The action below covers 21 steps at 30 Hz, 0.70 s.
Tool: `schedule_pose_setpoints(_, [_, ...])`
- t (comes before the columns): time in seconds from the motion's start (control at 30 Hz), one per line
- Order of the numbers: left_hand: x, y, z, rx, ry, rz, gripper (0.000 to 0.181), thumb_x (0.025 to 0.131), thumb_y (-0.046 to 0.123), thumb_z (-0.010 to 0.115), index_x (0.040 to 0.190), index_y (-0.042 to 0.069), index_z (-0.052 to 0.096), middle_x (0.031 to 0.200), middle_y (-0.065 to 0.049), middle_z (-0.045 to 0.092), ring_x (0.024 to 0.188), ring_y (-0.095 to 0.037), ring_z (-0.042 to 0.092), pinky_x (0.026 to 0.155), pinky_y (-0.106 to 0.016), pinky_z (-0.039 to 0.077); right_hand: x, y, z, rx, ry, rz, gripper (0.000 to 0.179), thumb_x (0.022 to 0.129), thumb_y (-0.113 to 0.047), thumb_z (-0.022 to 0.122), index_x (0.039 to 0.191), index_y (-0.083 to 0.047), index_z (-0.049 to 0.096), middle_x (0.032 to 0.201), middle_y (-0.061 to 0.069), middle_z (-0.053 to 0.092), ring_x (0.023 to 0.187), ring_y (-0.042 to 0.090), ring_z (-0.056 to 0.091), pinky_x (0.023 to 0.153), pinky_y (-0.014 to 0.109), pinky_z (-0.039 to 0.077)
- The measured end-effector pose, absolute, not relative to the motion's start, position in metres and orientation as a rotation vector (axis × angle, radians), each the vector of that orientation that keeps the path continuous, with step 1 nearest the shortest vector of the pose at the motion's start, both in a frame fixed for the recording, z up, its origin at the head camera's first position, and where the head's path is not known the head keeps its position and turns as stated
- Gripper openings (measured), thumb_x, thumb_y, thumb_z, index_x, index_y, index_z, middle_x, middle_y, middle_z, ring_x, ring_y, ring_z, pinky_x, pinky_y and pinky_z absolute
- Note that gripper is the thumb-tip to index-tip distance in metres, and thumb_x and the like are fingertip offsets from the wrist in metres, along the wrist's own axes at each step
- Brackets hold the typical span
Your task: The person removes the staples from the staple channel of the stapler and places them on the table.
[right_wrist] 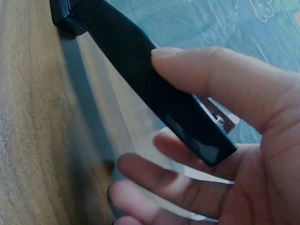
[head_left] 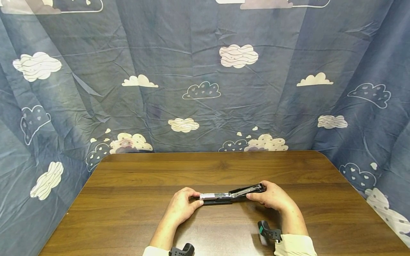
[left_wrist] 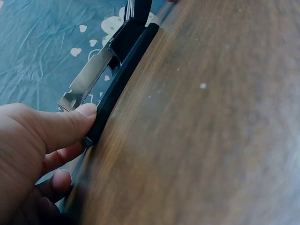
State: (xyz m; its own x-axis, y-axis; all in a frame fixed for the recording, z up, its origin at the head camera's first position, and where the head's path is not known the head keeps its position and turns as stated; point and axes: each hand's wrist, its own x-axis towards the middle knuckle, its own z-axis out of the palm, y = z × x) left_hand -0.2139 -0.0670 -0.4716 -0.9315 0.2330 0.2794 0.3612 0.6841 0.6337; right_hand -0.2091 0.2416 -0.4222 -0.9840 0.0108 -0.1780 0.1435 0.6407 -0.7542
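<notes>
A black stapler (head_left: 217, 203) lies folded wide open over the table, its silvery staple magazine (head_left: 214, 196) facing up. My left hand (head_left: 180, 207) pinches the free end of its base, the thumb along the near side. In the left wrist view that thumb presses beside the metal magazine (left_wrist: 89, 77), at the end of the black base (left_wrist: 123, 79). On the other side, my right hand (head_left: 276, 197) grips the swung-back top arm (head_left: 248, 191), which tilts up toward the right. The right wrist view has the thumb on the arm's black cover (right_wrist: 136, 65), fingers beneath.
The wooden table (head_left: 147, 170) extends around both hands. Behind it hangs a blue cloth (head_left: 173, 71) with cloud prints, which also covers both sides. Black straps with small devices, such as the right wrist camera (head_left: 263, 229), sit on both wrists.
</notes>
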Motion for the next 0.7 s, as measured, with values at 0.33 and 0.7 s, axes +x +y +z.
schedule_pose_setpoints(0.33, [-0.2140, -0.0672, -0.4724, -0.514, -2.717, -1.069, 0.022, 0.077, 0.029, 0.074, 0.096, 0.017, 0.071, 0.098, 0.010, 0.061, 0.096, -0.013, 0.058, 0.085, -0.035, 0.045, -0.2055, 0.2427, -0.4195, 0.139, 2.739, -1.101, 0.068, 0.068, -0.046, 0.077, 0.110, 0.002, 0.053, 0.057, 0.004, 0.053, 0.052, 0.016, 0.049, 0.047, 0.029, 0.039])
schedule_pose_setpoints(0.7, [-0.2133, -0.0668, -0.4707, -0.497, -2.719, -1.076, 0.023, 0.077, 0.029, 0.074, 0.096, 0.017, 0.072, 0.098, 0.010, 0.061, 0.096, -0.013, 0.058, 0.085, -0.036, 0.045, -0.2034, 0.2407, -0.4141, 0.112, 2.754, -1.079, 0.056, 0.069, -0.044, 0.076, 0.101, -0.002, 0.056, 0.061, 0.004, 0.054, 0.055, 0.017, 0.050, 0.050, 0.030, 0.040])
